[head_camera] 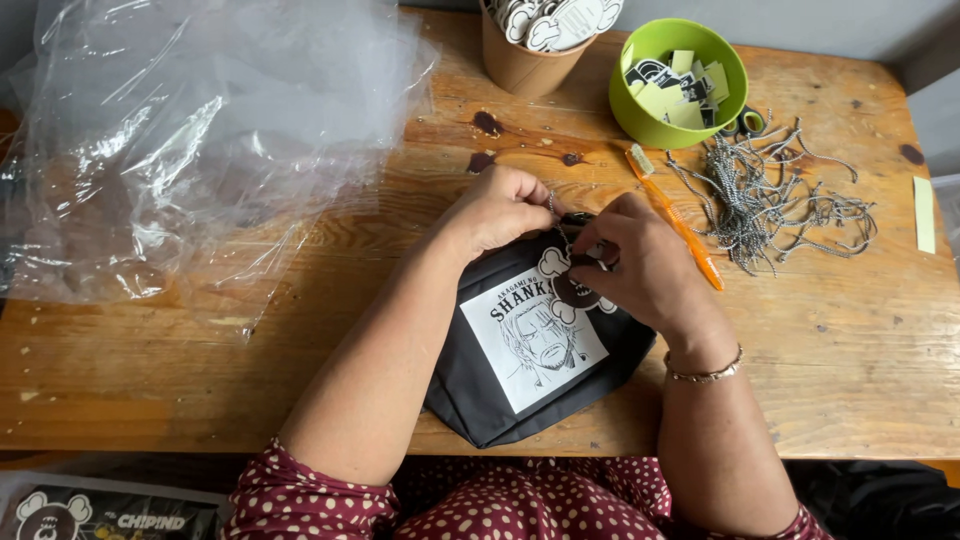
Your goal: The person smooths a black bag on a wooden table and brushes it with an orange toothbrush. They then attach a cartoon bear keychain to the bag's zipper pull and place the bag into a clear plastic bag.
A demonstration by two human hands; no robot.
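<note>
**Tag held at a black pouch**

A wooden table (pixel 850 340) is covered at its left by clear plastic sheeting (pixel 190 140). A black pouch (pixel 480 390) lies at the near edge. Its top is pinched by the left hand (pixel 497 208); a small round tag (pixel 577 290) is clamped in the right hand (pixel 640 262). An orange toothbrush (pixel 680 220) lies just beside.

Black pouch (pixel 470 385) with white drawn patch; lime-green bowl (pixel 640 118); orange toothbrush (pixel 680 222).
</note>
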